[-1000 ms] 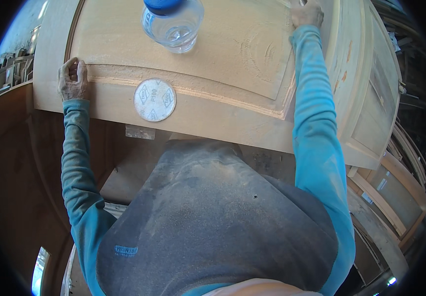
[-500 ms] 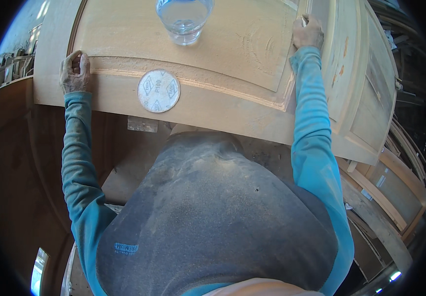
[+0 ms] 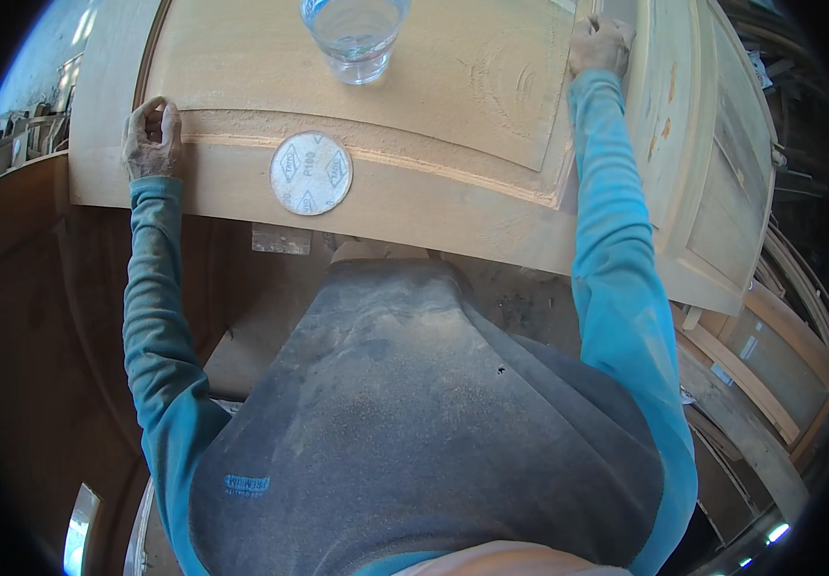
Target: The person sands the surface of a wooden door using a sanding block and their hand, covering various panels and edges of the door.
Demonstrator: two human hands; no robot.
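A pale wooden door panel (image 3: 491,235), dusty with fine sawdust, lies before me with a grooved moulding around its raised centre. My left hand (image 3: 153,142) rests at the panel's left, its fingers curled in toward the thumb, with nothing visible in them. At the far right, my right hand (image 3: 601,46) is closed in a fist against the moulding on that side. Whatever its fingers hold is hidden. A round white sanding disc (image 3: 311,173) lies on the near frame rail, printed side up. Beyond it stands a clear tumbler (image 3: 355,43), partly cut off by the upper edge.
Another wooden panel (image 3: 722,192) lies along the right side. More framed panels (image 3: 769,355) and boards lean at the lower right. A brown curved wooden surface (image 3: 26,317) stands at my left. Sawdust (image 3: 520,91) is smeared over the panel's right part.
My right hand has moved slightly farther away along the right moulding. My left hand stays at nearly the same place, and the disc and tumbler have not moved on the panel.
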